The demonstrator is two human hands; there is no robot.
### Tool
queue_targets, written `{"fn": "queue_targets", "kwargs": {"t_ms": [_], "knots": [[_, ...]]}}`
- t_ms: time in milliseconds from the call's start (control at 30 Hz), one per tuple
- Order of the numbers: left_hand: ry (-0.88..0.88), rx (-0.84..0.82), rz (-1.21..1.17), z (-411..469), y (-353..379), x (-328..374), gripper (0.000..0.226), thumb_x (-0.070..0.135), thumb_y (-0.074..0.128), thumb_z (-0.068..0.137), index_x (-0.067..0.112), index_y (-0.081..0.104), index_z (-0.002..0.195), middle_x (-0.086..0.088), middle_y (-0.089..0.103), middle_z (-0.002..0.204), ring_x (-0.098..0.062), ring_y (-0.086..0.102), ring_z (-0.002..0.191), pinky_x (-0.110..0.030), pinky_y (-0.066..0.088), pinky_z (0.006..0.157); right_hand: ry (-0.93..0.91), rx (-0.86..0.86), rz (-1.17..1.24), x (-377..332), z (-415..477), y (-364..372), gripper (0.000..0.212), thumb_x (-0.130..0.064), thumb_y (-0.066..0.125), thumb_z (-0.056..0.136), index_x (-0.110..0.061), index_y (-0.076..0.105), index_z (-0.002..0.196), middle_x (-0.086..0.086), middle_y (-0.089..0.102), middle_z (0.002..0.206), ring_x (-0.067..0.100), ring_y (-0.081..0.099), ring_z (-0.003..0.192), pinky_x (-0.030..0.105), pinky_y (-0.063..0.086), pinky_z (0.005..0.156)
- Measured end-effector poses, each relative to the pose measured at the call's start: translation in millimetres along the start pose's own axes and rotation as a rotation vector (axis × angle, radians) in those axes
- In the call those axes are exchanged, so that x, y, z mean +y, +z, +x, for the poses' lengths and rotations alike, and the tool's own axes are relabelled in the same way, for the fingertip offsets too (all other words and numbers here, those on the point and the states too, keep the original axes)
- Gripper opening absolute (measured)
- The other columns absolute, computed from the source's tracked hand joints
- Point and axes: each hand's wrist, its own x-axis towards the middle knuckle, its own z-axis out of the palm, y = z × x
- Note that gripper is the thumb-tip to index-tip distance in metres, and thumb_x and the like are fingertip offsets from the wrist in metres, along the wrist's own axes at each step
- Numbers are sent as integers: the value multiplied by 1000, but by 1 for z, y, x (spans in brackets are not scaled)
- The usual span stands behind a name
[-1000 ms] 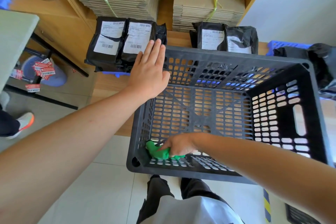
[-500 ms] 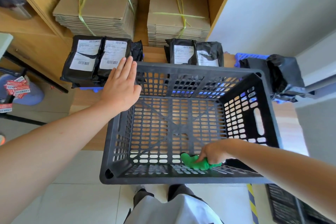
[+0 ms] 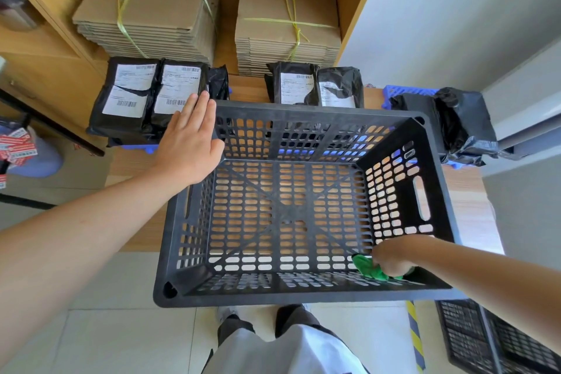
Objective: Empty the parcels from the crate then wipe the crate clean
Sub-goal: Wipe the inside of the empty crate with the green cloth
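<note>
Head view, crate: a black slotted plastic crate (image 3: 303, 114) sits open side up on the wooden table (image 3: 467, 206), between the two hands; no parcels inside
Crate axis: long side runs left to right from one hand to the other, with a grip slot in the short wall by the right hand; its near edge overhangs the table, and pale floor shows through the near slots
Left hand: the left hand (image 3: 188, 149) lies flat, fingers straight and close together, over the far left corner of the crate's rim
Right hand: the right hand (image 3: 391, 258) is curled round a green cloth (image 3: 367, 269), held down on the crate floor in the near right corner
Parcels: two black bagged parcels (image 3: 145, 97) just beyond the left fingertips, two more (image 3: 312, 88) behind the far rim, one bulkier black parcel (image 3: 449, 121) beyond the right hand, past the crate's far right corner
Writing: white shipping labels with barcodes on the parcels; print too small to read
Behind parcels: two stacks of flat cardboard (image 3: 145, 9) tied with yellow-green string, on a wooden shelf
Floor: another black crate (image 3: 485, 340) below the right forearm
</note>
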Motion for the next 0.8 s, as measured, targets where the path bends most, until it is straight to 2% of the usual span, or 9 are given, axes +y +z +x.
{"fn": "queue_targets", "kwargs": {"t_ms": [133, 267, 367, 467, 567, 600, 633, 700, 800], "knots": [[0, -1, -5, -1, 0, 0, 70, 38, 22, 102, 13, -8, 160, -1, -19, 168, -16, -19, 154, -43, 1, 127, -4, -35, 13, 1, -4, -9, 59, 7, 34, 93, -9, 36, 150, 12, 37, 154, 32, 48, 131, 39, 45, 106], [0, 3, 10, 0, 1, -1, 71, 39, 22, 102, 12, -8, 160, -3, -18, 168, -18, -19, 154, -44, 3, 127, -18, -26, 55, -17, -12, -19, 52, 3, 41, 94, -4, 39, 145, 15, 48, 141, 28, 62, 110, 36, 56, 91], [-4, -2, 8, 0, 1, -1, 72, 40, 23, 102, 13, -9, 160, -3, -19, 168, -18, -19, 154, -44, 2, 127, -79, -18, 122, -51, -21, -34, 49, 2, 45, 95, 0, 38, 144, 18, 50, 135, 25, 65, 96, 29, 56, 75], [-5, -4, 5, 1, 2, -1, 72, 41, 24, 102, 13, -9, 160, -3, -19, 168, -18, -19, 154, -44, 1, 127, -176, -20, 118, -98, -27, -49, 44, 5, 41, 95, 4, 42, 139, 13, 56, 104, 19, 56, 72, 26, 47, 58], [-3, -3, 5, 2, 3, -1, 72, 41, 24, 102, 13, -8, 161, -3, -18, 168, -18, -18, 154, -44, 2, 127, -298, -12, 141, -150, -30, -68, 41, 7, 42, 95, 10, 42, 137, 6, 47, 83, 13, 43, 56, 22, 38, 49], [-3, -1, 2, 2, 3, -1, 72, 41, 23, 102, 13, -8, 161, -3, -18, 168, -18, -18, 154, -44, 2, 127, -330, -5, 149, -167, -32, -75, 34, 7, 42, 96, 9, 48, 129, 4, 43, 77, 14, 42, 56, 22, 38, 48], [-4, -1, -3, 2, 4, -2, 72, 41, 23, 102, 13, -8, 161, -3, -18, 168, -18, -18, 154, -44, 2, 127, -361, 14, 149, -185, -33, -80, 17, 6, 42, 96, 8, 54, 109, 4, 40, 74, 15, 42, 56, 24, 38, 48], [-2, 1, -14, 2, 4, -2, 72, 40, 23, 101, 13, -8, 160, -3, -18, 168, -18, -18, 154, -44, 2, 127, -422, 39, 150, -218, -36, -89, 19, 6, 41, 96, -1, 48, 79, 5, 39, 70, 17, 38, 54, 25, 36, 47], [0, 3, -30, 1, 4, -2, 71, 39, 24, 102, 13, -7, 161, -3, -17, 168, -17, -18, 154, -45, 2, 127, -494, 81, 113, -255, -36, -97, 24, 3, 40, 96, -3, 47, 74, 6, 42, 69, 17, 37, 53, 25, 32, 43]]}}
